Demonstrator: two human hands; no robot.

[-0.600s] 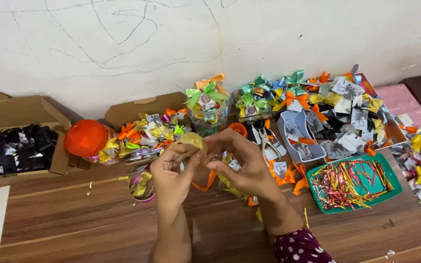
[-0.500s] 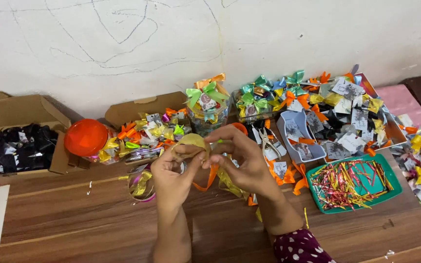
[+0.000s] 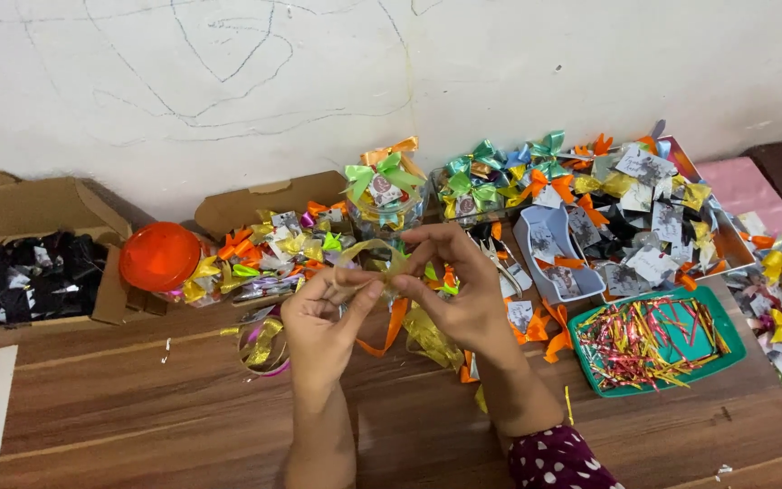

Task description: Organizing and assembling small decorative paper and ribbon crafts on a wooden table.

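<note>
The wooden worktop (image 3: 138, 426) spans the view beneath a scribbled white wall (image 3: 228, 81). At nine o'clock sits a cardboard box (image 3: 38, 263) of dark pieces; along twelve to two o'clock lie heaps of coloured ribbon bows (image 3: 590, 199). A green tray (image 3: 658, 340) of ribbon strips sits at three o'clock, an orange lid (image 3: 160, 256) at ten. At centre, both hands are raised above the worktop: the left hand (image 3: 323, 321) and right hand (image 3: 459, 290) are each closed in a pinch on a looped gold ribbon (image 3: 368, 258), held between them. Judged by its sheen and curl, the ribbon is very light, thin, springy and slippery, easily creased; best gripped at the crossing point of the loop, between thumb and forefinger. Against the earlier frame, the hands hold nearly the same place; the right fingers have shifted slightly and the loop stands more open.
</note>
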